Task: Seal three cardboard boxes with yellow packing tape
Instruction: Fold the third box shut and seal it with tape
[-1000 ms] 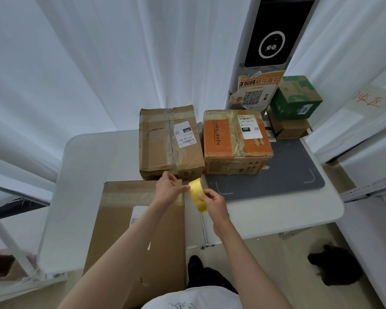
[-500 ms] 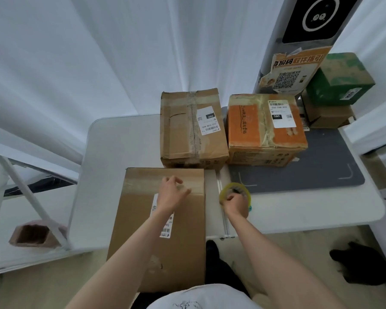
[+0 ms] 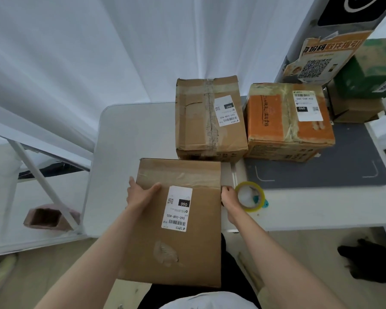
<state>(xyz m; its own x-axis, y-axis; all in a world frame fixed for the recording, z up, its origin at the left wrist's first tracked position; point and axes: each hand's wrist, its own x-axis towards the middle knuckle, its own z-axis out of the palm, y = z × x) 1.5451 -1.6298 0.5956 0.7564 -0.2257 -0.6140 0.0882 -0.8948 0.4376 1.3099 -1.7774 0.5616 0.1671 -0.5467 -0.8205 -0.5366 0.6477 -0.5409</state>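
**Near box gripped, tape set down**

White table (image 3: 129, 139) carries the flat brown cardboard box (image 3: 176, 241). The left hand (image 3: 140, 195) holds its left edge, the right hand (image 3: 228, 196) its right edge. Just right of that hand lies the yellow tape roll (image 3: 250, 196), released half a second ago. Next, I judge, the box needs positioning.

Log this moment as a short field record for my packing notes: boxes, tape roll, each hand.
near box: plain brown box with white label, overhanging the white table's front edge
far boxes: brown box and orange box, side by side
tape roll: yellow tape roll lying flat on the table, right of the near box
left hand: left hand grips the near box's left edge, thumb on top
right hand: right hand at the box's right edge, beside the roll; grip hidden
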